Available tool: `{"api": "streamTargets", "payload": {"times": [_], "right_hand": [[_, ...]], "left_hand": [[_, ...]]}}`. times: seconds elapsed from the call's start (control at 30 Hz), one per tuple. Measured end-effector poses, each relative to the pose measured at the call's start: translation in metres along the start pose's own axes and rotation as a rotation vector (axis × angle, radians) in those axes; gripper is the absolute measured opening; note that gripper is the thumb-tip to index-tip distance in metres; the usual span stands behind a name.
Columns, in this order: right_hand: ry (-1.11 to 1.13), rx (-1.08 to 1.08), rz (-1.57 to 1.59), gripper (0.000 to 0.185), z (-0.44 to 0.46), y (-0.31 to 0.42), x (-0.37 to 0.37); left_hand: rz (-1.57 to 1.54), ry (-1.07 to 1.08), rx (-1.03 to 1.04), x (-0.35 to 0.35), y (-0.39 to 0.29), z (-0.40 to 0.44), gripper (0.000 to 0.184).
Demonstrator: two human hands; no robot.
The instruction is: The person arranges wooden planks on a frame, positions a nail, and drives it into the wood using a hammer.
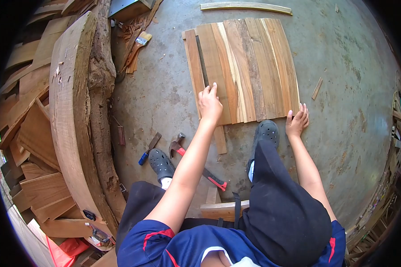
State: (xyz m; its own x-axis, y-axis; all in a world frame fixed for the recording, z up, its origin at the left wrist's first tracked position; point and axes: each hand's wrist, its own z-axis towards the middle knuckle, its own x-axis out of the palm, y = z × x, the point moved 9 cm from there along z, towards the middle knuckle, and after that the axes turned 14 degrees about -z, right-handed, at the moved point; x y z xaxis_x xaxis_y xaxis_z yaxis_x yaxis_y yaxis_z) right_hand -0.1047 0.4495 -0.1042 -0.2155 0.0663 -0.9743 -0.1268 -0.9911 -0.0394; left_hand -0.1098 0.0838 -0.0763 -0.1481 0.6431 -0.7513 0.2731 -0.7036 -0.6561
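Note:
Several wooden planks (254,71) lie side by side on the floor, forming a panel with uneven ends. At its left side, a narrow slat (194,66) is separated from the neighbouring plank by a dark gap. My left hand (210,106) is closed on this slat, with the fingertips by the gap. My right hand (297,123) touches the panel's near right corner, its fingers apart along the edge. Below the panel, a short wooden strip (220,140) sticks out toward me.
A claw hammer (177,146) and a blue-handled chisel (150,148) lie near my left shoe (161,164). My right shoe (267,131) is at the panel's near edge. A thick timber slab (71,115), a paintbrush (142,39) and a loose batten (246,6) lie around.

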Motion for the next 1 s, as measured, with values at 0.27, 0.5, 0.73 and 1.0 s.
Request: {"api": "streamTargets", "payload": {"times": [0.27, 0.5, 0.73, 1.0], "right_hand": [[-0.008, -0.003, -0.001, 0.059, 0.001, 0.000, 0.000], [-0.003, 0.006, 0.003, 0.059, 0.001, 0.001, -0.002], [0.023, 0.000, 0.031, 0.059, 0.002, -0.001, -0.003], [0.114, -0.020, 0.035, 0.061, 0.002, 0.000, 0.000]], "left_hand": [[0.006, 0.014, 0.023, -0.004, -0.002, 0.002, 0.047], [0.073, 0.077, -0.072, -0.009, -0.012, 0.033, 0.045], [-0.007, 0.030, 0.224, -0.002, -0.054, 0.184, 0.032], [0.300, 0.016, 0.174, 0.029, -0.040, 0.348, 0.067]]}}
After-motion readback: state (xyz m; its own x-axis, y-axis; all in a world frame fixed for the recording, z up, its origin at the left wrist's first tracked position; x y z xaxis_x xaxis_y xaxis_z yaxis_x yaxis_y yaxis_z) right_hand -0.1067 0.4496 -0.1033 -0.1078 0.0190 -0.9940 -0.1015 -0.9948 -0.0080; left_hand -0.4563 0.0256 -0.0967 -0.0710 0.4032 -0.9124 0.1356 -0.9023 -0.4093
